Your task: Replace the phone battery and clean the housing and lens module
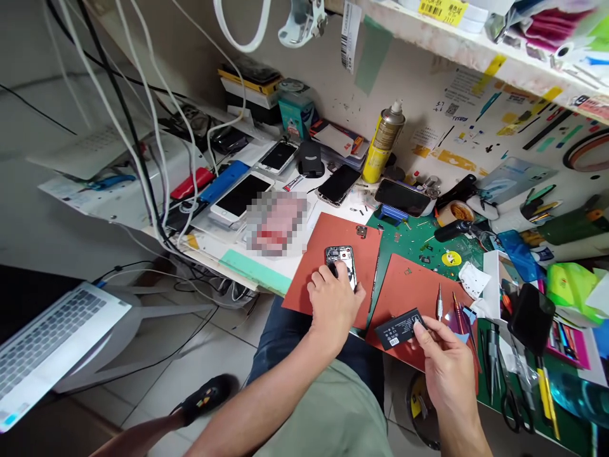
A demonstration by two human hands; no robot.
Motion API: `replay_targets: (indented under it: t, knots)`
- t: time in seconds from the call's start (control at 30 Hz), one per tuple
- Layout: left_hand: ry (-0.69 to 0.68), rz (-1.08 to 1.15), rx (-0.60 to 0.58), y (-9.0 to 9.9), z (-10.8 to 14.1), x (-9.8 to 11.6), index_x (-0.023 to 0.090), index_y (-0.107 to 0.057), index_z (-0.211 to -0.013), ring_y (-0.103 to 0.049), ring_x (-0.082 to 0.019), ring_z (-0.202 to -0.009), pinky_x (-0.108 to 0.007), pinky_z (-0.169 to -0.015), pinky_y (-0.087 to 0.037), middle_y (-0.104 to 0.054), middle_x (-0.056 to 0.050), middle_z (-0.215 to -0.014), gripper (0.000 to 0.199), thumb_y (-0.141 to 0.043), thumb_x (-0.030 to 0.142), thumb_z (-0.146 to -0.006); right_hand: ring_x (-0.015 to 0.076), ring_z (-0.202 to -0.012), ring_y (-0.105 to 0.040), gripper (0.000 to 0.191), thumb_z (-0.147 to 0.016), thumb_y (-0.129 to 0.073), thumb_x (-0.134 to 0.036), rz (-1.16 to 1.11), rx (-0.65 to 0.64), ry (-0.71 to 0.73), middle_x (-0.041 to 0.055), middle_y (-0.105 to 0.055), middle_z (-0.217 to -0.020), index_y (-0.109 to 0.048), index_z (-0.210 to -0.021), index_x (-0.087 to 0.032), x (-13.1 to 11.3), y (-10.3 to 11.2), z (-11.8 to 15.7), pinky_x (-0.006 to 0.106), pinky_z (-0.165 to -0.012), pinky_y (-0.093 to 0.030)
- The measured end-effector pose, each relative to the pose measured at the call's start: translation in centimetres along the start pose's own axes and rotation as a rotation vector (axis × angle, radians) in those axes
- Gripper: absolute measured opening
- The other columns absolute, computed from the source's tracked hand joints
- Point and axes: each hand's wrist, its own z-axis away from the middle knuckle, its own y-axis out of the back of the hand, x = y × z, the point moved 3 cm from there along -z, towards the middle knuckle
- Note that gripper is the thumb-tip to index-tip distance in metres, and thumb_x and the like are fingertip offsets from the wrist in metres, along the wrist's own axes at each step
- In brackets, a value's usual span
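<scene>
An opened phone (349, 259), its inner parts exposed, lies on the left reddish-brown mat (304, 289). My left hand (335, 298) is closed over its lower part; the index finger presses inside the housing, and the fingers hide some of it. In my right hand (440, 349), a black phone battery (399, 328) with white print is pinched between thumb and fingers. It is tilted above the right reddish-brown mat (404, 279), apart from the phone. A thin metal tool (375, 279) lies along the left mat's right edge, and a small metal part (361, 232) sits near its top.
Several phones, including a white one (242, 198), lie at the back left. A yellow spray can (383, 143) stands by the wall. Screwdrivers (439, 301), scissors (516, 397) and tweezers (493, 358) lie to the right. Cables (143, 127) hang at left, above a laptop (61, 343).
</scene>
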Motion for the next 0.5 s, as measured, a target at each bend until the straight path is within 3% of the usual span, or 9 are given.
replay_targets:
  t: [0.13, 0.33, 0.5]
  knots:
    - [-0.053, 0.042, -0.005, 0.3, 0.1, -0.6, 0.008, -0.058, -0.13, -0.066, -0.041, -0.094, -0.051, -0.078, -0.055, -0.064, -0.021, -0.103, 0.051, -0.071, 0.034, -0.088, 0.0191, -0.07, -0.072, 0.045, -0.062, -0.103, -0.043, 0.007, -0.031, -0.019, 0.0063, -0.08, -0.084, -0.086, -0.097, -0.02, 0.0, 0.1, -0.2, 0.031, -0.067, -0.064]
    - [-0.463, 0.191, -0.056, 1.2, 0.1, -5.4, 0.014, -0.057, -0.132, -0.065, -0.038, -0.111, -0.052, -0.096, -0.056, -0.066, -0.019, -0.118, 0.049, -0.072, 0.015, -0.084, 0.0206, -0.065, -0.072, 0.044, -0.065, -0.101, -0.045, 0.041, -0.156, -0.102, 0.0073, -0.08, -0.08, -0.088, -0.098, -0.02, -0.1, -0.6, 0.3, 0.035, -0.066, -0.066]
    - [-0.683, 0.325, -0.104, 1.5, -0.6, -9.0, 0.02, -0.052, -0.141, -0.064, -0.034, -0.125, -0.051, -0.105, -0.056, -0.066, -0.016, -0.135, 0.056, -0.074, 0.016, -0.09, 0.021, -0.066, -0.074, 0.044, -0.072, -0.097, -0.049, 0.053, -0.268, -0.126, 0.0071, -0.079, -0.079, -0.087, -0.104, -0.02, 0.0, -3.8, 1.2, 0.036, -0.068, -0.067]
